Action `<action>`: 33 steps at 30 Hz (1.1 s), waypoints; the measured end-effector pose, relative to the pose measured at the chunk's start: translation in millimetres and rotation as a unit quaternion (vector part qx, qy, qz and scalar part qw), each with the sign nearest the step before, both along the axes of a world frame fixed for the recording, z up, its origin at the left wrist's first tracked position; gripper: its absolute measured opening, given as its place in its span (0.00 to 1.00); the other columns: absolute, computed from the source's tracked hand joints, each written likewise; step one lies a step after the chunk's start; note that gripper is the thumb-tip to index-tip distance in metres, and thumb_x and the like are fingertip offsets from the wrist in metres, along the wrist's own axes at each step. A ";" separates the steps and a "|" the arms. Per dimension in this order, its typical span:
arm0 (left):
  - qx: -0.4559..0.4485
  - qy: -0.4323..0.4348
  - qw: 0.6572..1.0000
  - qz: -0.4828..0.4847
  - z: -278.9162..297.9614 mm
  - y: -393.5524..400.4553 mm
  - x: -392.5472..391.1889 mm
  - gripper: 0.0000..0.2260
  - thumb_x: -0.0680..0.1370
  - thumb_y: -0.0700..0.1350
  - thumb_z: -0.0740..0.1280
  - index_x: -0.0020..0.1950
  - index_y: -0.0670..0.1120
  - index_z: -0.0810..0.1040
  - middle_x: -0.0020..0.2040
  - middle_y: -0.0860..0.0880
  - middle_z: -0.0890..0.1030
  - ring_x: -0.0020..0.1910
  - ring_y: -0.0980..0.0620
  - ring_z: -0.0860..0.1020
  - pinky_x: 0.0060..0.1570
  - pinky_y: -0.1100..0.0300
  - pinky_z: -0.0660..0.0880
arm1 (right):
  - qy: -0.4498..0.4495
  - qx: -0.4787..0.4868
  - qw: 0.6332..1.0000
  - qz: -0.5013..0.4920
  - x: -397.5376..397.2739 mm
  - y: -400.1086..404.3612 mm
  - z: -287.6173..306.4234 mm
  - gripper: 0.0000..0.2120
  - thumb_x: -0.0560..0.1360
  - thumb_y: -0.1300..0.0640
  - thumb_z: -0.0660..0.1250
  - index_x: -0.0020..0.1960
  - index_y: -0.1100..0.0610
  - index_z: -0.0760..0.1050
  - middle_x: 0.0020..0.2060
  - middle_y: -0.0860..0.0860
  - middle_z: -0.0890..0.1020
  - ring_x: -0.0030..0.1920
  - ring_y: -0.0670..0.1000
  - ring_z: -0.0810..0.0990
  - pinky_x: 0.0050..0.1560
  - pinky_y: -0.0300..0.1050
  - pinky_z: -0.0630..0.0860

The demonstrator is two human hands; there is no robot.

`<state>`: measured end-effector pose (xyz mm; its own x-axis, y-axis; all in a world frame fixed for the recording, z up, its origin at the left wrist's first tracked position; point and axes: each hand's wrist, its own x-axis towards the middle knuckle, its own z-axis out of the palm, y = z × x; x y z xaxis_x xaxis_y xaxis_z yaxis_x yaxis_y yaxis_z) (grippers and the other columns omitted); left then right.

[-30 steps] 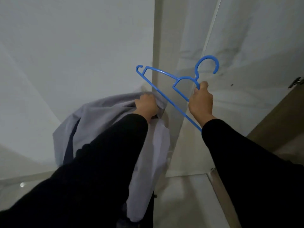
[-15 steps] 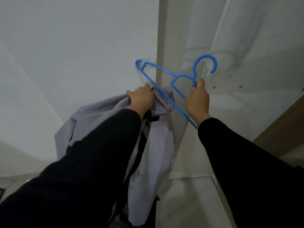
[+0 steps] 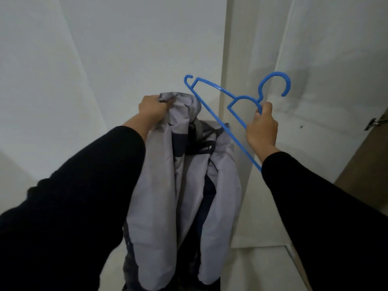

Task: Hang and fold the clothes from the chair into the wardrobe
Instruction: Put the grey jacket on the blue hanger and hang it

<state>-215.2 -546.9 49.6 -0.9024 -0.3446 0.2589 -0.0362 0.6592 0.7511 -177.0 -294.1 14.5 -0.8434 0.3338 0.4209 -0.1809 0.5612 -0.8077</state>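
Two hands were up and both were busy. Over on the left, the left hand [image 3: 152,108] had a bunch of grey fabric clenched in its fist, right at the top of the jacket [image 3: 186,181], and that high grip looked deliberate: held by the collar end, the grey jacket hung straight down with its dark lining showing through the open front and a small label at the neck, ready for a hanger to slide in. No chair in shot, so the garment was in the air, between the two black sleeves. Moving across, the blue hanger [image 3: 226,106] slanted over the top of the jacket, its far tip just beside the bunched collar but, as far as I could judge, not yet inside it. The right hand [image 3: 262,129] was wrapped around the hanger near the neck below the hook, which left the long arm free to thread into a shoulder. Behind all this stood a pale wall [image 3: 105,59] and a white wardrobe panel [image 3: 315,49], with a brown door [image 3: 369,156] and its handle at the far right. No rail was visible.
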 end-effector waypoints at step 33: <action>0.042 0.096 0.978 -0.178 66.7 -60.3 122.1 0.11 0.80 0.38 0.61 0.61 0.37 0.76 0.52 0.45 0.78 0.51 0.52 0.75 0.48 0.66 0.74 | 0.042 0.079 0.969 0.231 83.4 -63.9 51.6 0.05 0.81 0.60 0.54 0.48 0.54 0.67 0.41 0.58 0.75 0.39 0.53 0.72 0.41 0.49 0.76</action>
